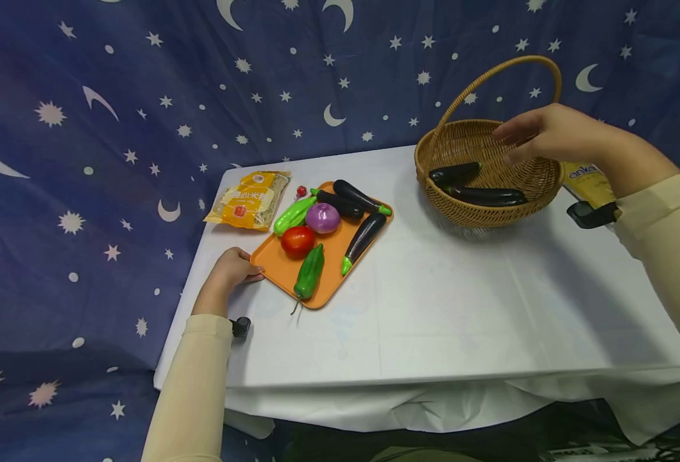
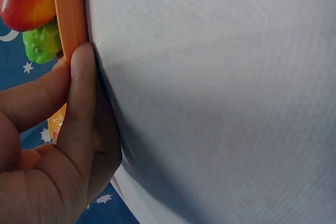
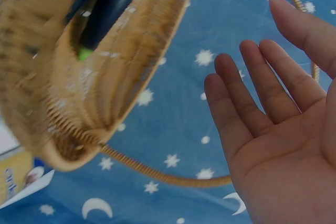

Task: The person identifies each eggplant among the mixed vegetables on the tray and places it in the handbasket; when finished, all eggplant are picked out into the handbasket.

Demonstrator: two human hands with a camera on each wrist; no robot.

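My left hand [image 1: 237, 266] pinches the left corner of an orange tray [image 1: 273, 260], thumb above and fingers beneath the rim [image 2: 73, 19]. On the tray lie a red tomato [image 1: 297, 242], a purple onion [image 1: 323, 218], a dark green pepper [image 1: 309, 273], a light green pepper [image 1: 294, 216] and several eggplants [image 1: 364, 237]. My right hand [image 1: 539, 131] hovers over the right side of a wicker basket [image 1: 478, 215], its fingers extended and nothing held, as the right wrist view shows [image 3: 283, 114]. Two eggplants [image 1: 487, 196] rest inside the basket.
A yellow bag of grain [image 1: 250, 200] lies at the table's back left, with a small red item [image 1: 301, 190] near it. Behind the basket on the right is another yellow package [image 1: 588, 183]. The basket's tall handle [image 1: 490, 72] arches upward. A starry blue curtain [image 1: 161, 128] hangs behind the white table [image 1: 432, 321].
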